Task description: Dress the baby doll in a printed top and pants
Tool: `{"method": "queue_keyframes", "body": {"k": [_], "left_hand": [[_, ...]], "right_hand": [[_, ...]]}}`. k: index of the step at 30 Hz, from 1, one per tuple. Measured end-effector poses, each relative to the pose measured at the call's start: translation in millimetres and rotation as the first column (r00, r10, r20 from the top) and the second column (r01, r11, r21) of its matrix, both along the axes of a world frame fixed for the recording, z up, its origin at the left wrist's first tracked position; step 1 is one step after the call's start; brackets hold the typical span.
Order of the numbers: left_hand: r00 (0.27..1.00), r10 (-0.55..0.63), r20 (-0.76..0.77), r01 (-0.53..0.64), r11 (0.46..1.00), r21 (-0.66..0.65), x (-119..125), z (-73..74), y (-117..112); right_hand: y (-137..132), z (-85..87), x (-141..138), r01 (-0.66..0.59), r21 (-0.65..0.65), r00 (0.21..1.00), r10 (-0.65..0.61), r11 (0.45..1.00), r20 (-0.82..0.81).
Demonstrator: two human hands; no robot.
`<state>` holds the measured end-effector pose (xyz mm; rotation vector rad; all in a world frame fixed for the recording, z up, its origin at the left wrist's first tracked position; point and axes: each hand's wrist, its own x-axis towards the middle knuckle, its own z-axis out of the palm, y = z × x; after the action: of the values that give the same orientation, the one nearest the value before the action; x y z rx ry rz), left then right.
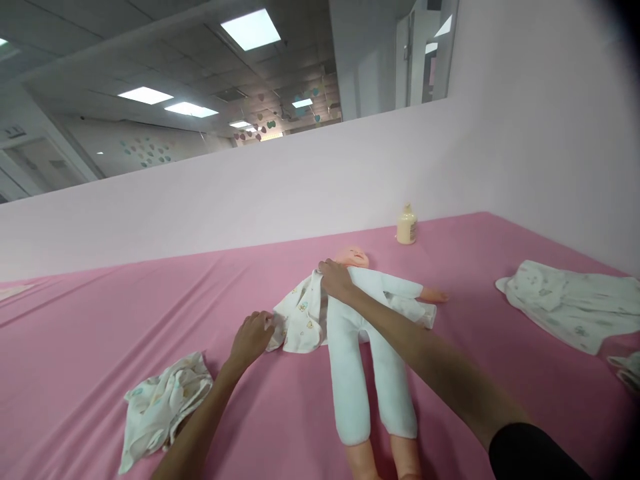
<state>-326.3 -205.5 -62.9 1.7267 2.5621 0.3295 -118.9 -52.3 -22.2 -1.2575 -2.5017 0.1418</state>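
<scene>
Nearest, at lower left: a crumpled cloth (160, 400), loose on the pink sheet (75, 333), just beside the left forearm and untouched. Next to it, stretching away from the camera, the doll (373, 373): flat on its back about mid-sheet, bare feet toward the viewer, legs in white, head at the far end. Under and beside its trunk, toward the left of the picture, a printed shirt (300, 313), spread open. Left hand (253, 339) curled on the shirt's outer edge, seemingly pinching the fabric, though hard to tell how firmly. Right hand (336, 279) farther up, laid on the doll's chest near the neck, fingertips closed on the shirt's collar edge. Hands apart, both on the same piece, one at each end of its open flap. Judging from that grip: best to use the right hand as an anchor, pressing lightly enough not to roll the doll. Better to draw with the left along the sheet rather than upward, to hold the fabric flat and unbunched. Worth minding the doll's arm on that side, not visible here, possibly under the fabric. Farther off: a pale garment (570, 300) at right, well apart. Farthest, a cream bottle (407, 225), upright beyond the doll's head, near the wall (300, 187).
</scene>
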Motion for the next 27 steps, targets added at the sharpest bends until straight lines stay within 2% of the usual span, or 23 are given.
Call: {"method": "queue_keyframes", "body": {"k": [3, 7, 12, 14, 17, 20, 23, 27], "left_hand": [[0.999, -0.018, -0.039, 0.017, 0.999, -0.040, -9, -7.1, -1], [0.998, -0.054, -0.043, 0.053, 0.998, -0.024, -13, -7.7, 4], [0.998, -0.062, 0.020, 0.061, 0.997, 0.053, -3, -7.2, -4], [0.995, -0.091, -0.052, 0.094, 0.994, 0.052, 12, -9.2, -14], [0.960, -0.179, -0.216, 0.170, 0.984, -0.060, 38, -11.3, -27], [0.932, -0.215, -0.293, 0.182, 0.974, -0.135, 54, -9.9, -33], [0.906, -0.229, -0.355, 0.177, 0.969, -0.175, 52, -11.0, -35], [0.885, -0.258, -0.388, 0.210, 0.964, -0.163, 32, -23.3, -36]], "right_hand": [[-1, -1.2, 0, -0.002, 0.005, 1.000, 0.002, 1.000, 0.000], [-2, -1.6, 0, -0.005, 0.012, 1.000, 0.005, 1.000, -0.002], [-3, -1.6, 2, -0.005, 0.017, 1.000, 0.006, 1.000, -0.013], [-4, -1.8, 2, -0.004, 0.020, 1.000, 0.004, 1.000, -0.016], [-4, -2.3, 2, -0.003, 0.024, 1.000, 0.003, 1.000, -0.013], [-4, -2.8, 2, -0.008, 0.023, 1.000, 0.008, 1.000, -0.007], [-4, -3.4, 2, -0.012, 0.024, 1.000, 0.012, 1.000, -0.010], [-4, -5.3, 3, -0.018, 0.021, 1.000, 0.018, 1.000, -0.021]]}}
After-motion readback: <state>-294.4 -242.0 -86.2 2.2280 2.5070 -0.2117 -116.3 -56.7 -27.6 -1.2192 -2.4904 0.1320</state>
